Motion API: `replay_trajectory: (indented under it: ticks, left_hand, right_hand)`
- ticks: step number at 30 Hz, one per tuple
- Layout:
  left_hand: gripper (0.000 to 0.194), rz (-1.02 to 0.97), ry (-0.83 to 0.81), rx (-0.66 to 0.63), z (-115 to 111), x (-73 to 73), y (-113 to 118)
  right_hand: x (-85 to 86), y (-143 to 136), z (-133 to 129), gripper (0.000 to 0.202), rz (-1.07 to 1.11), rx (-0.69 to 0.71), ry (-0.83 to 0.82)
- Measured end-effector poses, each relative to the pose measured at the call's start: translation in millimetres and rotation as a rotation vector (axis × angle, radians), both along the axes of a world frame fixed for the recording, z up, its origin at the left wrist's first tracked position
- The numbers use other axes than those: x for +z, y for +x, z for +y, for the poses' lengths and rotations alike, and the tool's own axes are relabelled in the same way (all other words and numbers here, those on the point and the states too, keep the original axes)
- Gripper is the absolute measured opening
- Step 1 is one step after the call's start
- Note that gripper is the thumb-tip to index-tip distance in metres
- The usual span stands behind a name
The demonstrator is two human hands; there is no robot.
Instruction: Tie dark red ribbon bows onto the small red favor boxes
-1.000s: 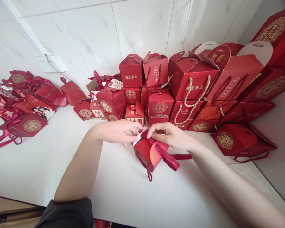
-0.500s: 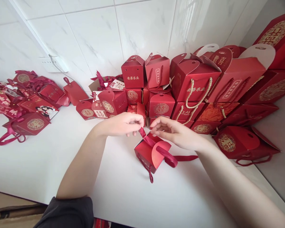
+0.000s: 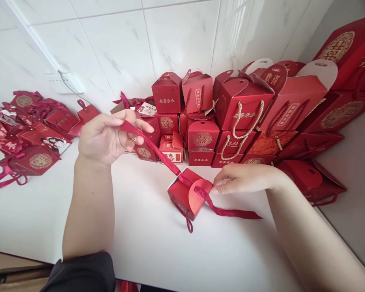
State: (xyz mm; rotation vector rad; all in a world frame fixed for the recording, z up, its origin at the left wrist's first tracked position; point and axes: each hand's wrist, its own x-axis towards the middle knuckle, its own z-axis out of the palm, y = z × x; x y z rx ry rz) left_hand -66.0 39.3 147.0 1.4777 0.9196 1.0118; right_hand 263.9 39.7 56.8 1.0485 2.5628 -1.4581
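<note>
Left hand (image 3: 106,138) moved left, pinching flat burgundy fabric ribbon (image 3: 164,156) over small red cardboard box (image 3: 182,190), right hand (image 3: 246,178) beside it, grip unclear.

From my remote post, I have open bench (image 3: 161,255) in front of the small red box (image 3: 182,194), and a bare lane between it and my left forearm (image 3: 89,211). A taut ribbon (image 3: 166,159), running from my left grip (image 3: 108,136) to the box, bars a low crossing. My right grip (image 3: 246,178) blocks the box's right side; stacked boxes (image 3: 199,134) wall off the back, a heap of boxes (image 3: 27,129) the far left.
</note>
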Motion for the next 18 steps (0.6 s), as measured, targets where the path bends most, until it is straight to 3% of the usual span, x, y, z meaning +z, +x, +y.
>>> replay_trajectory:
  ticks: [5, 8, 11, 15, 18]
  left_hand:
    - [0.009, -0.12, 0.043, -0.065, -6.0, 2.9, -8.3]
    - [0.026, -0.131, 0.092, -0.066, -11.1, 3.0, -12.0]
    - [0.035, -0.126, 0.149, -0.052, -16.1, 2.4, -18.3]
    - [0.018, -0.129, 0.265, 0.058, -19.7, 0.7, -23.7]
    - [0.021, -0.143, 0.352, 0.123, -19.3, 0.9, -14.9]
  right_hand:
    - [-12.7, -21.0, -0.7, 0.039, -0.08, 0.116, -0.012]
    - [-21.1, -26.6, 5.6, 0.036, -0.069, 0.168, -0.053]
    - [-17.5, -18.6, 11.3, 0.032, 0.069, 0.17, -0.153]
    - [3.4, 3.7, 8.7, 0.034, 0.24, -0.001, -0.144]
    - [19.5, 12.3, 3.1, 0.035, 0.32, -0.216, -0.032]
